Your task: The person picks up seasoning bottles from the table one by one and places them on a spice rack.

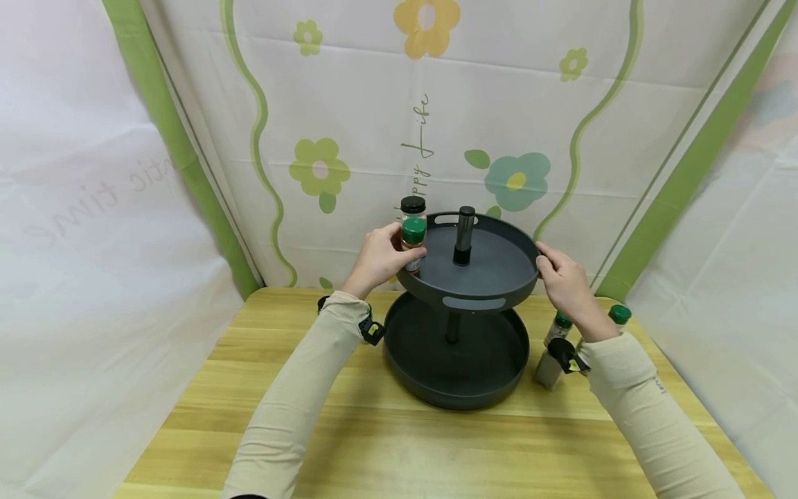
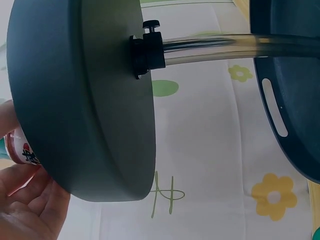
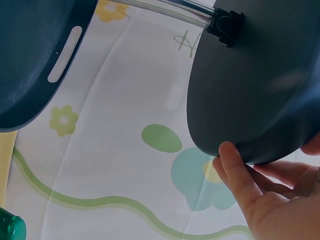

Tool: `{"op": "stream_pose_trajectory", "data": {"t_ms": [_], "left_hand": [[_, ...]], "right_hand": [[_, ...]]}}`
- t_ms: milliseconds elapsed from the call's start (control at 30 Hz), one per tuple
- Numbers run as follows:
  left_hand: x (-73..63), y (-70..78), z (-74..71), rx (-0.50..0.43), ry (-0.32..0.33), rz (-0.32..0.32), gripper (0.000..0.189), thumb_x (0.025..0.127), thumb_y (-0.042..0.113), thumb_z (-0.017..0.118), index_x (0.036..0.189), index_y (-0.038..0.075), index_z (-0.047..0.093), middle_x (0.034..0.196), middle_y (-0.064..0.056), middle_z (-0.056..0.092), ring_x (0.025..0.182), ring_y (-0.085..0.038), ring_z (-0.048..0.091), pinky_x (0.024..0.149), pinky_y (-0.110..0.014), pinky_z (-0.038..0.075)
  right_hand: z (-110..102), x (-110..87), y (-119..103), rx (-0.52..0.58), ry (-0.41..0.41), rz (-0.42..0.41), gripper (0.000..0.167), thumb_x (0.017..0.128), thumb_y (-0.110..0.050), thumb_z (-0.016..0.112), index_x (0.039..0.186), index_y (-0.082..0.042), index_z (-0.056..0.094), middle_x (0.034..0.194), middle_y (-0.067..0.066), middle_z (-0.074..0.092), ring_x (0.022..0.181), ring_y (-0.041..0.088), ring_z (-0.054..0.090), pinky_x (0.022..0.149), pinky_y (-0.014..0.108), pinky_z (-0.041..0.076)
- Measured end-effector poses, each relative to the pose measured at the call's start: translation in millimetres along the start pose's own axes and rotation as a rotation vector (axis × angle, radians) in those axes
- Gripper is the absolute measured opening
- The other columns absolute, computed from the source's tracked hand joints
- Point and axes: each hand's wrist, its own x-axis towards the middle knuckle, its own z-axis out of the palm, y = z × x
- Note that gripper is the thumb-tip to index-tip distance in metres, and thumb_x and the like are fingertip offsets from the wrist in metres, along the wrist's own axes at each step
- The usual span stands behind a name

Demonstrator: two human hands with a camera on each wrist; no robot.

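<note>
Fingers of my left hand pinch a green-capped jar; my right hand grips the upper tray. Only wrist views show its underside.

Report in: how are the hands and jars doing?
Left hand grips green-capped jar at left edge of upper tray. Right hand holds upper tray's right rim. Black-capped jar close behind, possibly crowding it.

The head camera looks forward and down on the tiered stand, whose upper tray the left and right wrist views share, near, sideways and from below.
</note>
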Motion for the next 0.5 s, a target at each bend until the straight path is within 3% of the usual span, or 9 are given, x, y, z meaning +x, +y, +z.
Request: {"op": "stream_pose_trajectory", "data": {"t_ms": [500], "left_hand": [[1.0, -2.4, 1.1, -0.048, 0.000, -0.026, 0.039, 0.083, 0.029, 0.074, 0.113, 0.008, 0.060, 0.095, -0.004, 0.064, 0.079, -0.017, 0.059, 0.067, -0.030, 0.050]], "right_hand": [[0.4, -2.3, -5.0, -0.015, 0.011, 0.011, 0.052, 0.103, -0.031, 0.028, 0.146, -0.003, 0.031, 0.144, 0.027, 0.034, 0.116, 0.045, 0.047, 0.096, 0.060, 0.034]]}}
